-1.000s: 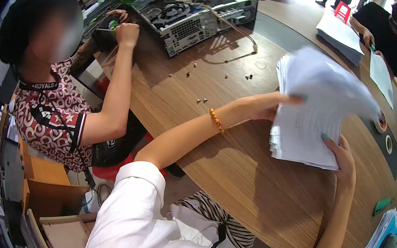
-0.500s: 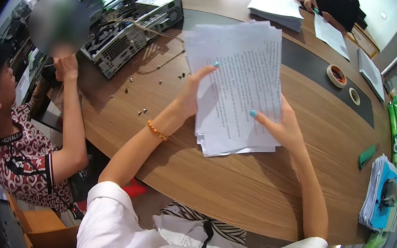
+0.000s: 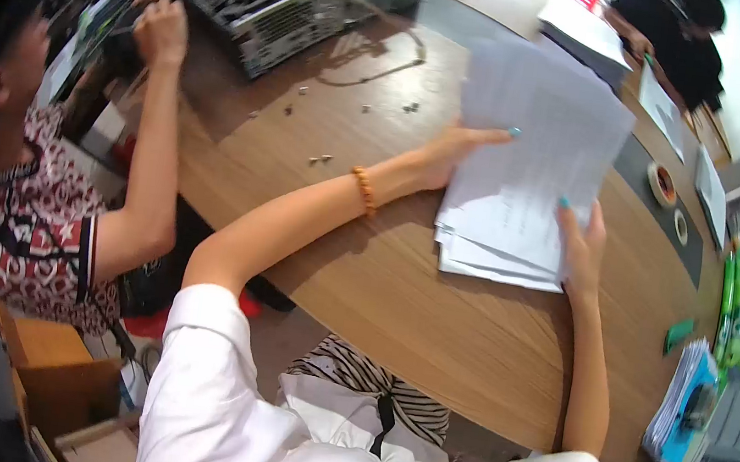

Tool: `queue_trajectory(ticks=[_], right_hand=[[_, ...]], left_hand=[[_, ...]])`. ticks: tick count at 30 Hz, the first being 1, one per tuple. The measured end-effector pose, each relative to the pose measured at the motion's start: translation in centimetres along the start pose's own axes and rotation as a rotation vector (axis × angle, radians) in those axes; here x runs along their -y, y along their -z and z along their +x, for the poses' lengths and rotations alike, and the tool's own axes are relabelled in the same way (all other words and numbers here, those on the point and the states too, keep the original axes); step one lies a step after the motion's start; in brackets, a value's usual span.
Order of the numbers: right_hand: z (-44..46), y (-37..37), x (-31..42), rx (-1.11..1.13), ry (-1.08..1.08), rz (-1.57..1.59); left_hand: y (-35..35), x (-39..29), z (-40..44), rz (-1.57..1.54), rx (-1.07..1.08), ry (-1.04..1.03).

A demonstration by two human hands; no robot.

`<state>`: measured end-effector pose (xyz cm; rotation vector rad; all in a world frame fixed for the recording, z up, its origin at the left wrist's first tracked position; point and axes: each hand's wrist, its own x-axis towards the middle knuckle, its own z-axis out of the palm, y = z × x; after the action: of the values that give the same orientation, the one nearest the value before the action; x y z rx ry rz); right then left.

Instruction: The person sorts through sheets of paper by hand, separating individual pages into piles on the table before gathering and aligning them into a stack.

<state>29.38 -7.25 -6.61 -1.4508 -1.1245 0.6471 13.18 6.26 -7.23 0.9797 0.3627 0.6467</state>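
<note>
A thick bundle of printed paper sheets (image 3: 522,194) is held up over the wooden table, its lower edges uneven. My left hand (image 3: 453,155) grips the bundle's left side, thumb across the front and the other fingers hidden behind. On the lower right edge, my right hand (image 3: 582,248) is closed on the same sheets, thumb on the printed face. The upper part of the bundle is slightly blurred. An orange bead bracelet (image 3: 363,190) circles my left wrist.
An opened computer case (image 3: 293,28) stands at the back left, with small screws (image 3: 320,159) before it. A co-worker (image 3: 48,219) sits at left; another person (image 3: 671,37) is at back right. Tape rolls (image 3: 662,185) and a paper stack (image 3: 682,399) lie on the right.
The top sheets, earlier curled and blurred, lay flatter half a second ago and still do, with slight blur. The camera view has shifted between frames. Both hands keep hold of the bundle.
</note>
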Motion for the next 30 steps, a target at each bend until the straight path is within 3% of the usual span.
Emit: queue_trajectory(ticks=[3,4,5,7,8,9,10,14,17,19,20,23,27,30], right_hand=[[0.0,-0.2,-0.5,-0.053,0.117,-0.225],[-0.1,-0.4,-0.6,-0.061,0.114,-0.214],[-0.1,-0.6,-0.5,-0.070,0.109,-0.202],[-0.1,-0.3,-0.6,-0.052,0.083,-0.193],[0.0,0.4,-0.9,-0.019,0.026,-0.184],[0.3,1.3,-1.2,0.008,-0.034,-0.177],[0.7,1.9,-1.0,0.085,-0.100,-0.183],[3.1,4.9,-1.0,0.117,-0.227,-0.243],[4.6,4.1,-0.6,0.105,-0.152,-0.183],[5.2,3.4,-0.1,0.038,-0.238,-0.147],[5.3,2.5,0.1,0.041,-0.202,-0.173],[6.1,1.4,0.0,0.154,-0.042,-0.425],[7.3,3.1,-1.6,-0.037,0.066,-0.707],[7.6,4.7,-0.8,-0.085,-0.099,-0.455]], left_hand=[[0.6,-0.3,-0.1,-0.013,-0.006,0.018],[0.9,0.4,0.3,-0.056,0.033,-0.062],[0.7,-0.2,-0.2,-0.034,-0.012,0.016],[0.6,0.5,0.3,-0.040,-0.003,-0.030],[-0.1,-1.7,-1.4,-0.019,-0.018,0.104],[0.1,0.5,0.1,-0.092,-0.035,-0.062],[0.5,2.6,2.0,-0.198,0.007,-0.094],[2.3,1.5,0.2,-0.067,-0.114,-0.245],[9.3,-4.1,-4.0,0.314,-0.423,-0.525],[15.2,-9.9,-8.1,0.834,-0.832,-0.799],[18.2,-13.4,-10.0,1.205,-1.138,-0.900],[25.0,-21.0,-13.2,1.827,-1.714,-0.940],[29.3,-24.1,-12.7,2.177,-1.873,-1.074],[28.7,-24.3,-12.7,2.304,-1.821,-1.122]])
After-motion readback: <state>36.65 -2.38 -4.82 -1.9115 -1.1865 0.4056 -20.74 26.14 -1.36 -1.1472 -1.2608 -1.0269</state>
